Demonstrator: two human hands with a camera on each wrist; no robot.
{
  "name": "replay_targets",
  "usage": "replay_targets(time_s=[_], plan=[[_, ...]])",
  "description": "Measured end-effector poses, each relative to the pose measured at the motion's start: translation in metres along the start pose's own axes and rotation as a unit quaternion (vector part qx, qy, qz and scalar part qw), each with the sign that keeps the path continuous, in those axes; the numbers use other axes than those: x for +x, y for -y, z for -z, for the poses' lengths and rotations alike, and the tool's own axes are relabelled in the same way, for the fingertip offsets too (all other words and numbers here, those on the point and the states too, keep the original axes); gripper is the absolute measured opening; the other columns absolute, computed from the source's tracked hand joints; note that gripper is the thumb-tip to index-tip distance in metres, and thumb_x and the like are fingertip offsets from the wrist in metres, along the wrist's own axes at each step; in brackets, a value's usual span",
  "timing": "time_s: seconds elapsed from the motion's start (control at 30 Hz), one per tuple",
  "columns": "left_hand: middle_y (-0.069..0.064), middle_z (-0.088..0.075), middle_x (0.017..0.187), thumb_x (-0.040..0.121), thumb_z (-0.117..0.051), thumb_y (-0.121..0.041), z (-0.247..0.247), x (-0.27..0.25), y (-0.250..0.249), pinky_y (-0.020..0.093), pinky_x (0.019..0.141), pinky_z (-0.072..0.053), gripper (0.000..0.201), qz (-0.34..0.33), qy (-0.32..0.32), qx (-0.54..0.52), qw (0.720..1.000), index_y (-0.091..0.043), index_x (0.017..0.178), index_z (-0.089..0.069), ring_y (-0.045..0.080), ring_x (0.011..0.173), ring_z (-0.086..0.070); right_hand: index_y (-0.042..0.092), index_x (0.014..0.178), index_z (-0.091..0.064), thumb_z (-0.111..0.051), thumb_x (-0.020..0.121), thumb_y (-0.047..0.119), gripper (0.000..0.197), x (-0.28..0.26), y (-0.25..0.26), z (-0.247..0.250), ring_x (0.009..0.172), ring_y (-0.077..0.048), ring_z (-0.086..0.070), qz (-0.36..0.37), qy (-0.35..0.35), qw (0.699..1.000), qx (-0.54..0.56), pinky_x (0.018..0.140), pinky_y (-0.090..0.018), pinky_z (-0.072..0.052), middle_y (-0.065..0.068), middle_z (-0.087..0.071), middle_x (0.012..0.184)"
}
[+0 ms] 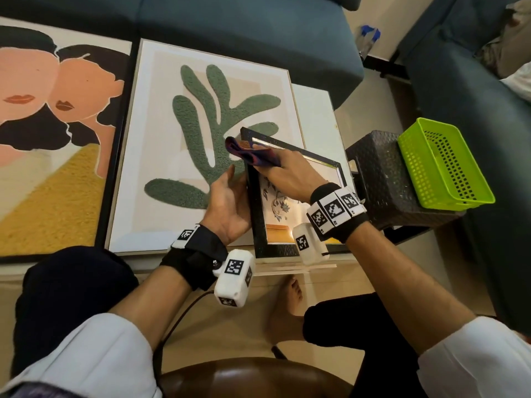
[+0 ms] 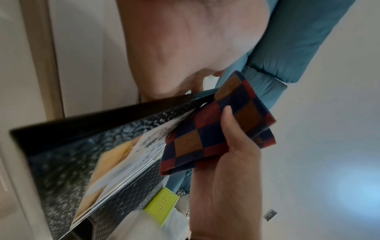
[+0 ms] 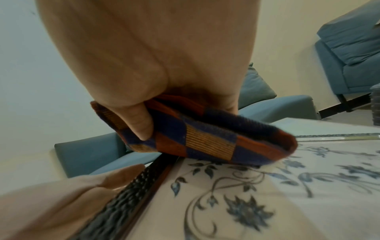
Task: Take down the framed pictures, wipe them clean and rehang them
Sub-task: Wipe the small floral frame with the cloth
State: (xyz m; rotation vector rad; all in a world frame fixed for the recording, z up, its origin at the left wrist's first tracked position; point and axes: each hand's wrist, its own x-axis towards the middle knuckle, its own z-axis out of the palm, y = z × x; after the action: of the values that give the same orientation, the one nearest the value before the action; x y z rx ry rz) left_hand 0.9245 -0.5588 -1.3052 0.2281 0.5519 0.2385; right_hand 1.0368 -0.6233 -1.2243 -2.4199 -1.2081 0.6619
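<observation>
A small picture in a black textured frame stands tilted on the table's near edge, its floral print facing me. My left hand holds its left side, thumb along the front and fingers behind. My right hand grips a folded checkered cloth of red, blue and orange, pressed on the glass near the upper left corner. In the left wrist view the cloth lies over the frame. Two larger pictures lie flat: a green leaf one and one with two faces.
A lime green basket sits on a dark woven box right of the table. A blue sofa runs along the far side and another seat stands at the right. A brown stool is under me.
</observation>
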Motion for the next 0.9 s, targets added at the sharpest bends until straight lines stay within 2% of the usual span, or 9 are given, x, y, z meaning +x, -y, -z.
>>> replay_targets(time_s=[0.07,0.13,0.23,0.3,0.43,0.53,0.67,0.77,0.9], plan=[[0.017,-0.075,0.121,0.11,-0.031,-0.053,0.0,-0.002,-0.001,0.037,0.081,-0.062,0.061,0.0,0.009,0.007,1.0,-0.011,0.135,-0.068,0.029,0.102,-0.076,0.033,0.138,-0.06,-0.051,0.104,0.036,0.036,-0.016,0.0,0.0,0.088,-0.012,-0.061,0.018,0.006,1.0,0.002,0.081,-0.033,-0.045,0.007,-0.069,0.102],[0.017,-0.075,0.12,0.109,-0.031,-0.053,0.001,-0.002,-0.002,0.036,0.083,-0.062,0.062,-0.004,0.012,0.004,1.0,-0.008,0.137,-0.065,0.03,0.103,-0.076,0.034,0.141,-0.056,-0.051,0.104,0.033,0.037,-0.033,0.001,-0.003,0.083,0.001,-0.053,0.029,0.017,0.999,0.013,0.083,-0.024,-0.037,0.015,-0.067,0.106],[0.018,-0.076,0.104,0.107,-0.034,-0.055,0.0,-0.002,-0.003,0.041,0.087,-0.058,0.065,-0.001,0.007,0.007,1.0,-0.001,0.124,-0.066,0.031,0.091,-0.078,0.039,0.144,-0.052,-0.056,0.099,0.018,0.05,-0.057,-0.006,-0.01,0.116,-0.008,-0.057,0.027,0.037,0.998,0.049,0.1,-0.021,-0.035,0.01,-0.054,0.148],[0.021,-0.075,0.101,0.105,-0.038,-0.059,0.001,-0.001,-0.001,0.047,0.092,-0.056,0.068,0.004,0.007,0.015,1.0,0.0,0.122,-0.066,0.034,0.088,-0.078,0.042,0.144,-0.052,-0.059,0.096,0.014,0.056,-0.072,-0.013,-0.016,0.14,-0.008,-0.043,0.026,0.057,0.996,0.071,0.113,-0.021,-0.025,0.016,-0.043,0.156],[0.029,-0.065,0.137,0.104,-0.034,-0.064,0.003,-0.001,-0.001,0.056,0.104,-0.051,0.074,0.024,0.035,-0.003,0.999,-0.007,0.143,-0.059,0.044,0.119,-0.069,0.039,0.143,-0.055,-0.062,0.095,0.014,0.054,-0.103,-0.02,-0.026,0.145,-0.002,-0.035,0.038,0.053,0.994,0.092,0.122,-0.025,-0.022,0.018,-0.042,0.156],[0.026,-0.059,0.147,0.104,-0.035,-0.059,0.004,-0.003,-0.001,0.058,0.106,-0.048,0.071,0.03,0.059,-0.005,0.998,-0.009,0.153,-0.049,0.045,0.134,-0.059,0.038,0.143,-0.056,-0.063,0.094,0.015,0.054,-0.131,-0.022,-0.031,0.146,-0.001,-0.033,0.046,0.054,0.993,0.09,0.124,-0.03,-0.025,0.017,-0.042,0.156],[0.02,-0.06,0.148,0.104,-0.047,-0.037,-0.002,-0.004,-0.002,0.055,0.117,-0.041,0.055,0.01,0.05,0.047,0.998,-0.008,0.151,-0.053,0.04,0.136,-0.058,0.036,0.145,-0.053,-0.052,0.087,0.022,0.06,-0.162,-0.022,-0.037,0.148,0.0,-0.027,0.036,0.063,0.993,0.091,0.122,-0.025,-0.02,0.018,-0.038,0.158],[0.02,-0.064,0.143,0.107,-0.047,-0.021,-0.004,-0.002,0.0,0.056,0.115,-0.044,0.046,-0.004,0.024,0.102,0.995,-0.004,0.149,-0.055,0.037,0.131,-0.063,0.035,0.147,-0.051,-0.05,0.084,0.023,0.064,-0.178,-0.019,-0.043,0.15,-0.002,-0.022,0.031,0.056,0.994,0.084,0.12,-0.02,-0.012,0.016,-0.036,0.16],[0.019,-0.063,0.145,0.112,-0.042,-0.016,-0.004,0.0,0.002,0.054,0.11,-0.048,0.043,-0.021,-0.01,0.127,0.992,-0.008,0.154,-0.05,0.035,0.132,-0.062,0.037,0.149,-0.048,-0.053,0.087,0.022,0.064,-0.187,-0.019,-0.054,0.152,-0.004,-0.02,0.029,0.026,0.995,0.095,0.127,-0.039,-0.016,0.014,-0.035,0.16]])
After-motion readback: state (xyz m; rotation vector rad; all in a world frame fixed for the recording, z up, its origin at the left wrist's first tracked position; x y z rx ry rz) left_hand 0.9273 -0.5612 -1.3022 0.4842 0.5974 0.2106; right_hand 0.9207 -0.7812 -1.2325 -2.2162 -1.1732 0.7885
